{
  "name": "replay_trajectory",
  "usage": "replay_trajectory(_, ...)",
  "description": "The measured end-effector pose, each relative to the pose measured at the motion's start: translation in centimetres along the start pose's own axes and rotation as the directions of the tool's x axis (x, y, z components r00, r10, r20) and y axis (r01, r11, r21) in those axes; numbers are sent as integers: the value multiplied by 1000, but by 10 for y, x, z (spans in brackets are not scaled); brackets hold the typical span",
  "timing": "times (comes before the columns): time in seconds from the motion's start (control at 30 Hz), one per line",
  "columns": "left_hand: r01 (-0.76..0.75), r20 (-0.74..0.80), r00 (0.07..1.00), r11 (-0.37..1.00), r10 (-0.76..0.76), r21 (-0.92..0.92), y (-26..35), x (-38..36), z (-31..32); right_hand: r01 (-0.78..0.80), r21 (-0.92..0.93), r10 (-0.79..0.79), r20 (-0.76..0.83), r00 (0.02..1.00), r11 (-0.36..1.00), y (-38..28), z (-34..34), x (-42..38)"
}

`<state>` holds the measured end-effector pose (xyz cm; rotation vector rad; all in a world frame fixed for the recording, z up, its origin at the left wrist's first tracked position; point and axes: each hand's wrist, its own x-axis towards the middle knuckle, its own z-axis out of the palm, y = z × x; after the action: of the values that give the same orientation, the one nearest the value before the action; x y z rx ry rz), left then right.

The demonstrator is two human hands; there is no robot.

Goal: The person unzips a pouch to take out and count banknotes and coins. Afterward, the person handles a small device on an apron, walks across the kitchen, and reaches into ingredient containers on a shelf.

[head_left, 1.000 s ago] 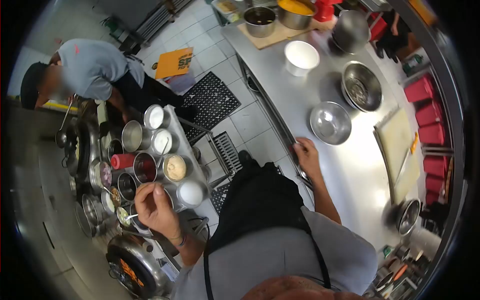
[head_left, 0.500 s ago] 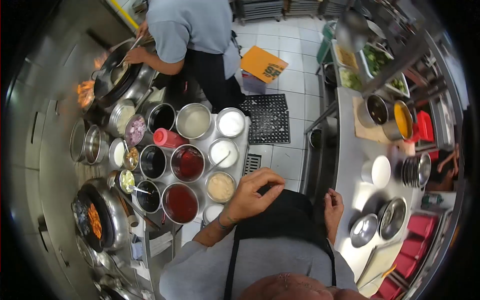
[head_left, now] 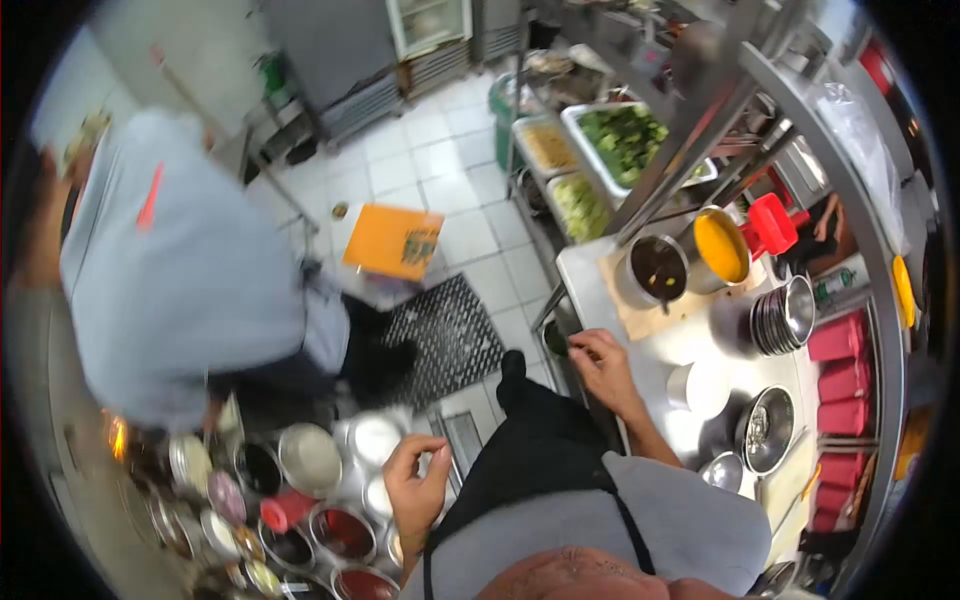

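Note:
My left hand (head_left: 415,482) hangs loosely bent beside the cart of metal containers, thumb apart from the fingers, with nothing in it. Closest to it are a container of white powder (head_left: 376,440) and, partly covered by the hand, another white-filled container (head_left: 377,495). A red-sauce container (head_left: 343,532) and a red bottle (head_left: 286,511) stand farther left. Over the edge of the steel counter (head_left: 650,350) is my right hand (head_left: 604,372), fingers relaxed and apart, also holding nothing. A white tub (head_left: 698,389) stands on the counter near it.
A co-worker in a grey shirt (head_left: 190,280) bends over the stove side at left. Pots of dark sauce (head_left: 657,270) and yellow sauce (head_left: 720,250) stand on the counter. Behind them is a tray of greens (head_left: 620,140). A perforated mat (head_left: 447,340) and an orange box (head_left: 393,241) are on the floor.
My view has swung toward the right-hand counter and the far floor. My right hand has risen and moved forward along the counter edge. The co-worker leans farther over, and the wok is out of sight.

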<state>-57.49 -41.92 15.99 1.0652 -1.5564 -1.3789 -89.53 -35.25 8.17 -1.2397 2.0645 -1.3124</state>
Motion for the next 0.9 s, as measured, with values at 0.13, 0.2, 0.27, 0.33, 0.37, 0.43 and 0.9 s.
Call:
replay_trajectory(0.13, -77, 73, 995, 995, 72, 69, 21, 105, 46, -32, -1, 31, -43, 999, 1000, 5, -15, 71)
replay_trajectory(0.2, -140, 126, 984, 986, 128, 88, 31, 156, 68, -39, 20, 40, -75, 996, 999, 7, -26, 100)
replay_trajectory(0.27, -203, 198, 965, 970, 174, 137, 38, 202, 86, -84, 55, 87, -66, 994, 995, 7, -40, 131)
replay_trajectory(0.33, -206, 244, 956, 965, 163, 162, 36, 244, 99, -108, 33, 109, -51, 993, 994, 7, -55, 163)
replay_trajectory(0.37, -212, 273, 950, 955, 151, 209, 36, 263, 103, -115, 50, 118, -67, 991, 992, 3, -60, 181)
replay_trajectory(0.43, -231, 327, 936, 928, 130, 293, 34, 305, 115, -125, 80, 133, -104, 986, 989, -11, -72, 221)
replay_trajectory(0.9, -483, 886, 444, 798, -132, 361, -78, 686, 198, 49, -487, -168, -203, 965, 872, -174, -135, 497)
